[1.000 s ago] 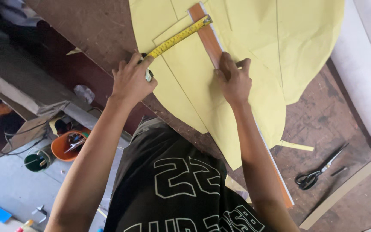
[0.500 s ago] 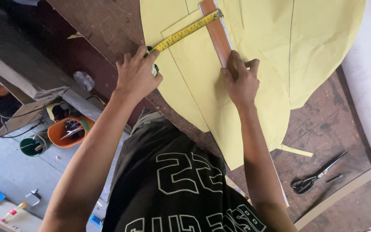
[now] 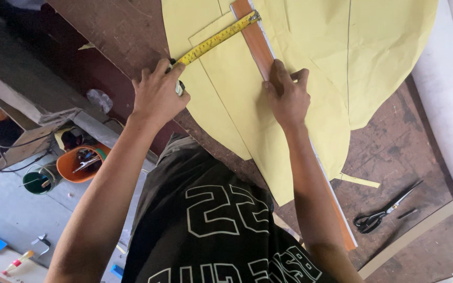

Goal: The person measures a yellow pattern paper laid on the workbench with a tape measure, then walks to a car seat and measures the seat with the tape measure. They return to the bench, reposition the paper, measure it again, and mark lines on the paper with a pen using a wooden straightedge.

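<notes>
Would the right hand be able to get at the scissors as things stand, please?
Probably yes: the scissors lie uncovered on the table, with nothing between them and the right hand. But that hand is pressing on the wooden straightedge and would have to let go.

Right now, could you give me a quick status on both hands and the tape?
Left hand grips tape measure across yellow paper. Right hand presses wooden straightedge. Scissors lie apart.

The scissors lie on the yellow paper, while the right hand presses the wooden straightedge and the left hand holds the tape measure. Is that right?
Not quite. In the head view the scissors lie on the bare brown table, apart from the yellow paper. The rest holds: the right hand presses the wooden straightedge, and the left hand holds the tape measure.
</notes>
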`<state>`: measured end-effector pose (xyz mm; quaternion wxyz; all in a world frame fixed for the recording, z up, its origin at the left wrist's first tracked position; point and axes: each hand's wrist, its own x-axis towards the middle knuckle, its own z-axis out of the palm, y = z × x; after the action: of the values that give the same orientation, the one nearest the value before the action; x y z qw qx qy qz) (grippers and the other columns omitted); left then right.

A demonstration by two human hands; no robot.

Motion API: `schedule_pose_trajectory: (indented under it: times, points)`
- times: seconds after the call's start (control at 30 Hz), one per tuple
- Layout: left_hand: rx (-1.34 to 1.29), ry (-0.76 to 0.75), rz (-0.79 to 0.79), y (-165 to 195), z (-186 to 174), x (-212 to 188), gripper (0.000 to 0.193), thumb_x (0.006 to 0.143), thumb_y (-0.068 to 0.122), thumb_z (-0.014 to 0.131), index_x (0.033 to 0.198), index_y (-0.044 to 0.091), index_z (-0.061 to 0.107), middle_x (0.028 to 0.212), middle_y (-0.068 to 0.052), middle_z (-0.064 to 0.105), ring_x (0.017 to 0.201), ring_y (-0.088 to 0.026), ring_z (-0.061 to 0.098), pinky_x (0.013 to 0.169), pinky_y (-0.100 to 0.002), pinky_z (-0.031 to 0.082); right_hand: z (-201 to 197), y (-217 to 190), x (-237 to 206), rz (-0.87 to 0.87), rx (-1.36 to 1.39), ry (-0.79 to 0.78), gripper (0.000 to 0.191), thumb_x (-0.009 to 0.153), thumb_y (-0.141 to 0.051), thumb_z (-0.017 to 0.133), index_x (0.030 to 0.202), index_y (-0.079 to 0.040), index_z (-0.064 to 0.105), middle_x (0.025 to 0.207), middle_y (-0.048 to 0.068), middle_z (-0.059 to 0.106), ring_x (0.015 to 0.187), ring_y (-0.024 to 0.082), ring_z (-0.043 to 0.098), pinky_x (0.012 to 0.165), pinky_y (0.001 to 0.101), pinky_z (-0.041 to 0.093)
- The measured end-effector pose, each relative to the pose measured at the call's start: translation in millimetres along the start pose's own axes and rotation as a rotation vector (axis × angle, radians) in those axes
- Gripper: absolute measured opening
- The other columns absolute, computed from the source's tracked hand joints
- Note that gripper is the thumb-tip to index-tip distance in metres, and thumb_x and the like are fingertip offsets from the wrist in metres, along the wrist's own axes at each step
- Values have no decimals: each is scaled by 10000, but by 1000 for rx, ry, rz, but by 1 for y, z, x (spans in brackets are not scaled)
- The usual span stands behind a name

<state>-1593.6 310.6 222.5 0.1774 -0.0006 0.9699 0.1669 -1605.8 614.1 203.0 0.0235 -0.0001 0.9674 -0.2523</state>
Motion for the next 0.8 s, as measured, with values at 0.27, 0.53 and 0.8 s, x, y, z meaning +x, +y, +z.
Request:
schedule_pose_trajectory:
  times: [0.27,0.53,0.8]
  points:
    - [2,-40,-7,0,0,2,669,777,292,767,1412,168,599,1332,-100,536,1115,-440,566,931,-682,446,1,-1,0,16,14,-8,596,884,-265,838,1438,-224,623,1095,123,507,847,267,669,689,412,611]
    - [12,-52,-12,-2,2,2,659,785,293,765,1412,168,604,1343,-97,534,1148,-452,557,931,-689,445,3,0,0,-12,-33,19,602,877,-266,839,1440,-226,627,1102,133,508,824,289,664,663,422,606]
    - [6,-21,14,-3,2,2,662,774,286,765,1404,160,606,1328,-105,540,1094,-448,577,901,-674,462,4,0,0,-37,-19,27,607,880,-271,847,1444,-228,626,1097,126,514,835,285,671,661,419,606]
